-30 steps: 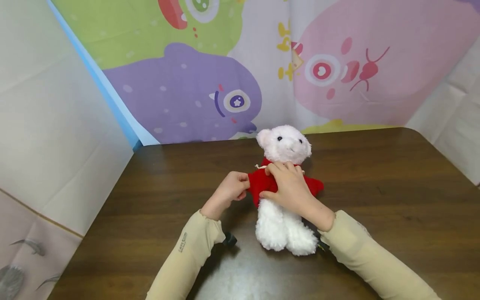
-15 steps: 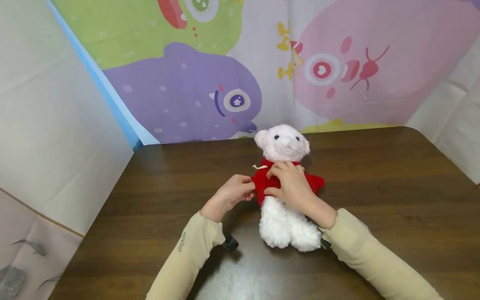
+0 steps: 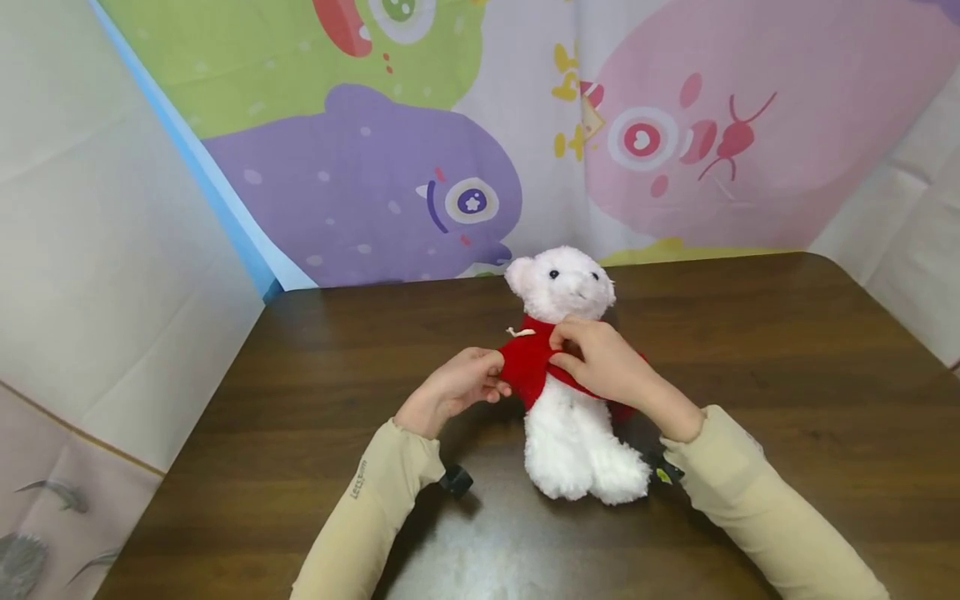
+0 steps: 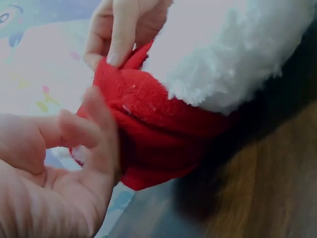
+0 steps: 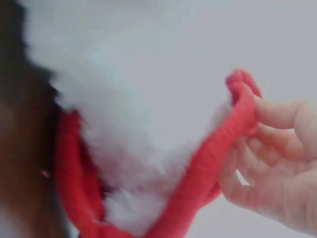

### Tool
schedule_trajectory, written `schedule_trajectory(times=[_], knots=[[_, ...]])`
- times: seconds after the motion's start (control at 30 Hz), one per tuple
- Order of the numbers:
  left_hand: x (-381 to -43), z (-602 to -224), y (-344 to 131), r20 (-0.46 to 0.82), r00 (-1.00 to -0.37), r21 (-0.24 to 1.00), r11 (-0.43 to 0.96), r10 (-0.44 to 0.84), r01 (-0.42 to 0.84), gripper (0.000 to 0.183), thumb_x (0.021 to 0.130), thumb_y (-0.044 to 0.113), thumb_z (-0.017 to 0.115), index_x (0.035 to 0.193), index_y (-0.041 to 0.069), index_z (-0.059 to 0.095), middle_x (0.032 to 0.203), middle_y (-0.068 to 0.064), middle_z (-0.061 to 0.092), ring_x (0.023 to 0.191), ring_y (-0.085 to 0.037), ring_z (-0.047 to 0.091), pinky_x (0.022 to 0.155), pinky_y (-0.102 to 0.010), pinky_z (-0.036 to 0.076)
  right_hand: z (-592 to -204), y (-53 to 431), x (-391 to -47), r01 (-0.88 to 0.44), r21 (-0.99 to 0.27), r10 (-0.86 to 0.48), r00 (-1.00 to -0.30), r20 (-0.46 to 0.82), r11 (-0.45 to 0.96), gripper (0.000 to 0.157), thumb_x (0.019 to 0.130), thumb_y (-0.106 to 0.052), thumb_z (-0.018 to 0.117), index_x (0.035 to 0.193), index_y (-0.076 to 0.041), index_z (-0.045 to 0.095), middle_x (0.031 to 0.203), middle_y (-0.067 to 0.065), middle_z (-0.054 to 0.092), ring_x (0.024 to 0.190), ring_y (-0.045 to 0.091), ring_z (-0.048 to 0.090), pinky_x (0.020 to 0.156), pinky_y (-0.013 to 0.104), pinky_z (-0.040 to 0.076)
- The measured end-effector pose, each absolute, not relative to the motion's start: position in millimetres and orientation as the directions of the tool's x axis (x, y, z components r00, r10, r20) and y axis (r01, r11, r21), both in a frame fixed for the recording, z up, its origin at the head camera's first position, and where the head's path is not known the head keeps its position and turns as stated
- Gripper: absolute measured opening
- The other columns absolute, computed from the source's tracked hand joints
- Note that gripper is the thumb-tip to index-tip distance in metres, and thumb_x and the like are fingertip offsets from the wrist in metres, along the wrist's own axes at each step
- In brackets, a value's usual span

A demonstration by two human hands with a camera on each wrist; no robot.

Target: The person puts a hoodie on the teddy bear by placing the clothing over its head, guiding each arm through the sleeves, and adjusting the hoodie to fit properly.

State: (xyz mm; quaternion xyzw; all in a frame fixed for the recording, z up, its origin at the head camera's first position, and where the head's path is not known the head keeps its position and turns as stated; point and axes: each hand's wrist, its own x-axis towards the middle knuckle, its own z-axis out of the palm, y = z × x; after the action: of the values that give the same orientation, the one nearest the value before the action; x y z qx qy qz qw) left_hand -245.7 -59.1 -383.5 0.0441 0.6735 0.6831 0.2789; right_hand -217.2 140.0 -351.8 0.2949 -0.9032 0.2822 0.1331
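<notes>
A white plush bear (image 3: 566, 287) wearing a small red jacket (image 3: 523, 367) faces me, mid-table in the head view. My left hand (image 3: 461, 387) holds the end of the jacket's sleeve at the bear's arm. With thumb and fingers, my right hand (image 3: 607, 358) pinches the jacket's front edge and draws it off the belly. The right wrist view shows that red edge (image 5: 198, 168) lifted from the white fur (image 5: 124, 99), the right thumb and fingers on it. Red cloth (image 4: 153, 114) lies against my left fingers in the left wrist view. A cream cord (image 3: 520, 332) hangs at the collar.
The dark brown wooden table (image 3: 360, 358) carries the bear. Behind it hangs a cartoon-printed cloth (image 3: 360, 192), with a pale panel (image 3: 127, 208) to the left. Small black devices, one of them at the left cuff (image 3: 456, 481), sit under both wrists.
My right hand has gone from lying over the jacket's chest to pulling its front edge rightward, baring white belly fur. The bear's legs have shifted slightly right; the left hand stays at the sleeve.
</notes>
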Motion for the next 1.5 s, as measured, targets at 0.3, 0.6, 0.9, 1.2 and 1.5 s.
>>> schedule_trajectory(times=[0.3, 0.6, 0.9, 1.2, 1.5], knots=[[-252, -386, -70, -0.392, -0.835, 0.865, -0.156, 0.386, -0.478, 0.012, 0.078, 0.008, 0.039, 0.070, 0.007, 0.048, 0.057, 0.001, 0.041, 0.044, -0.008, 0.032, 0.041, -0.015, 0.027, -343, 145, -217, -0.651, -0.435, -0.553, -0.758, 0.345, 0.622, 0.011, 0.075, -0.009, 0.063, 0.077, -0.012, 0.053, 0.071, -0.004, 0.048, 0.064, 0.010, 0.044, 0.061, 0.024, 0.040], [-261, -389, -96, -0.397, -0.825, 0.828, -0.231, 0.401, -0.511, 0.021, 0.082, 0.009, 0.037, 0.064, 0.007, 0.048, 0.055, -0.001, 0.041, 0.043, -0.005, 0.028, 0.038, -0.012, 0.021, -343, 144, -209, -0.664, -0.444, -0.594, -0.744, 0.307, 0.602, 0.014, 0.074, -0.010, 0.064, 0.076, -0.014, 0.050, 0.068, -0.007, 0.045, 0.062, 0.009, 0.041, 0.059, 0.023, 0.039], [-266, -390, -99, -0.334, -0.857, 0.918, -0.071, 0.393, -0.390, 0.013, 0.083, 0.012, 0.039, 0.083, 0.004, 0.049, 0.060, -0.002, 0.046, 0.045, -0.008, 0.035, 0.041, -0.015, 0.032, -346, 138, -205, -0.655, -0.450, -0.583, -0.751, 0.308, 0.606, 0.012, 0.076, -0.011, 0.062, 0.076, -0.014, 0.050, 0.069, -0.006, 0.046, 0.062, 0.009, 0.042, 0.060, 0.023, 0.039], [-262, -382, -90, -0.264, -0.889, 0.962, 0.165, 0.375, -0.217, 0.030, 0.083, 0.012, 0.033, 0.109, 0.011, 0.048, 0.062, -0.004, 0.045, 0.046, -0.014, 0.037, 0.043, -0.023, 0.032, -356, 128, -205, -0.584, -0.466, -0.509, -0.810, 0.291, 0.664, 0.013, 0.075, -0.021, 0.064, 0.079, -0.018, 0.052, 0.069, -0.009, 0.047, 0.061, 0.007, 0.044, 0.059, 0.023, 0.039], [-257, -378, -86, -0.124, -0.880, 0.973, 0.229, 0.459, -0.018, 0.030, 0.087, 0.028, 0.046, 0.106, 0.006, 0.043, 0.076, -0.015, 0.042, 0.055, -0.017, 0.039, 0.050, -0.025, 0.038, -361, 124, -207, -0.570, -0.447, -0.478, -0.822, 0.310, 0.690, 0.014, 0.073, -0.022, 0.066, 0.082, -0.016, 0.058, 0.069, -0.009, 0.050, 0.062, 0.006, 0.045, 0.060, 0.023, 0.040]])
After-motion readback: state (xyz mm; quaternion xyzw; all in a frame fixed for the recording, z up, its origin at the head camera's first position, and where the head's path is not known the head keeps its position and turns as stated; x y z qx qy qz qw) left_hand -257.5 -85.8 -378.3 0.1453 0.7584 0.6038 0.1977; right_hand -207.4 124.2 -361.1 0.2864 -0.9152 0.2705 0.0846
